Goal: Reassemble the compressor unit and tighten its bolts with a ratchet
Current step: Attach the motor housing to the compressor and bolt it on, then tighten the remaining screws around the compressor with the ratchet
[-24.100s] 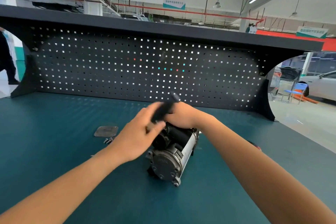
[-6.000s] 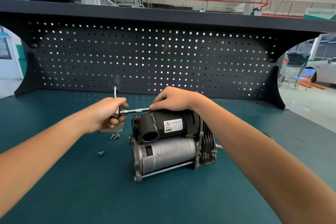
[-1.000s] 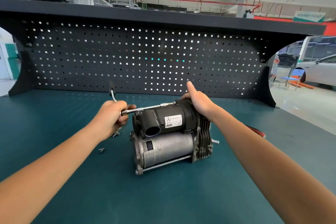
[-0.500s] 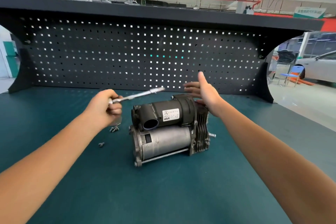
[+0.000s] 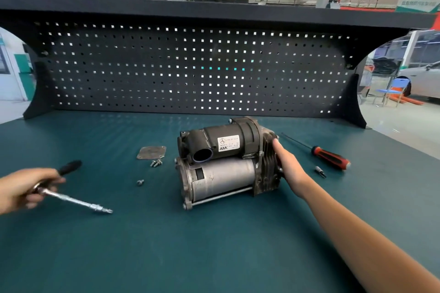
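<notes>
The compressor unit (image 5: pixel 223 164), black cylinder above a silver motor body, lies on its side in the middle of the green bench. My right hand (image 5: pixel 287 164) rests against its finned right end; its fingers are partly hidden behind the housing. My left hand (image 5: pixel 21 188) grips the ratchet (image 5: pixel 71 197) at far left, low over the bench, its long extension pointing right. A flat metal cover plate (image 5: pixel 151 152) lies left of the compressor, with a few loose bolts (image 5: pixel 156 163) below it and a single bolt (image 5: pixel 140 182) nearer me.
A red-and-black screwdriver (image 5: pixel 328 156) and a small bit (image 5: pixel 320 171) lie right of the compressor. A black pegboard (image 5: pixel 190 71) closes the back of the green bench top (image 5: pixel 190 245). The bench's right edge drops to the workshop floor.
My left hand has swung the ratchet away from the compressor, down and to the left. My right hand dropped from above the unit to its finned right end.
</notes>
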Available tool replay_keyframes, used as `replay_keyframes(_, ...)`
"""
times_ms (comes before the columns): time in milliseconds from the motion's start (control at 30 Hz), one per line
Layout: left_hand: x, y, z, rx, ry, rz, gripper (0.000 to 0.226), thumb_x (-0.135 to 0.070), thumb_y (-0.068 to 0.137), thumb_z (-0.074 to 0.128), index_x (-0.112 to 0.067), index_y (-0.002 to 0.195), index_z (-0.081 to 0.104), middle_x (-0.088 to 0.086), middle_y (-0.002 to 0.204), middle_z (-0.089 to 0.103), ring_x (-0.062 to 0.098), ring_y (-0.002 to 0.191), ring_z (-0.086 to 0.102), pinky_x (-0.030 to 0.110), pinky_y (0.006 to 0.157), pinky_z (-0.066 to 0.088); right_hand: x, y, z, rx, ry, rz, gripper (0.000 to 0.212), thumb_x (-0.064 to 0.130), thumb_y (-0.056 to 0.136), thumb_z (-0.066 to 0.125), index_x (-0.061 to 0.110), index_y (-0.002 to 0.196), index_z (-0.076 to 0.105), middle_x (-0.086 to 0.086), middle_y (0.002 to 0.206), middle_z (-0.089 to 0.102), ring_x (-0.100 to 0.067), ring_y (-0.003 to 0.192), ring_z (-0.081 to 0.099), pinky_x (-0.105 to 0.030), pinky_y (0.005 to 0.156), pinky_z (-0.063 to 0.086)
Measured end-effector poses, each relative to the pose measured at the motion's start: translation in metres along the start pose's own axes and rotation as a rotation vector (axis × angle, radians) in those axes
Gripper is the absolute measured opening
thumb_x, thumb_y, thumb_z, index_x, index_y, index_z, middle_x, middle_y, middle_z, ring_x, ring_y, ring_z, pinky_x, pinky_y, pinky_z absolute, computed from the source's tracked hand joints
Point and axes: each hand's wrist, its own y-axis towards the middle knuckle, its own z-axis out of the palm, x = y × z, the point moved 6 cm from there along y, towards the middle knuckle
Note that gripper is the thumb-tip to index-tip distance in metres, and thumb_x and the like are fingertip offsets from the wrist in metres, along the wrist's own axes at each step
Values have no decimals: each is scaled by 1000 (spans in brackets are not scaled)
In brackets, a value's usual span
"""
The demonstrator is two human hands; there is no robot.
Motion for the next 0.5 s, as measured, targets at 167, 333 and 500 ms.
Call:
replay_keyframes(167, -4, 11, 8, -219, 671, 175, 23, -14, 82, 63, -9, 61, 68, 10, 48, 63, 28, 51, 60, 31, 55, 49, 5, -3, -1, -106, -79, -58, 28, 49, 94, 38, 34, 87, 61, 23, 90, 61, 13, 82, 53, -9, 68, 40)
replay_keyframes(333, -27, -7, 30, -432, 1147, 308, 26, -39, 85, 54, -17, 81, 66, 10, 90, 65, 32, 92, 59, 40, 84, 47, 4, -2, -5, -171, -118, -68, 36, 52, 93, 38, 27, 84, 62, 14, 86, 62, 2, 81, 54, -20, 73, 42)
replay_keyframes(500, -115, -130, 126, -172, 224, 959, 54, -45, 83, 57, -19, 130, 50, -4, 143, 39, 9, 132, 34, 33, 108, 26, 4, -4, -4, -224, -162, -104, 57, 50, 93, 37, -2, 86, 60, 0, 76, 55, -10, 71, 48, -25, 66, 38)
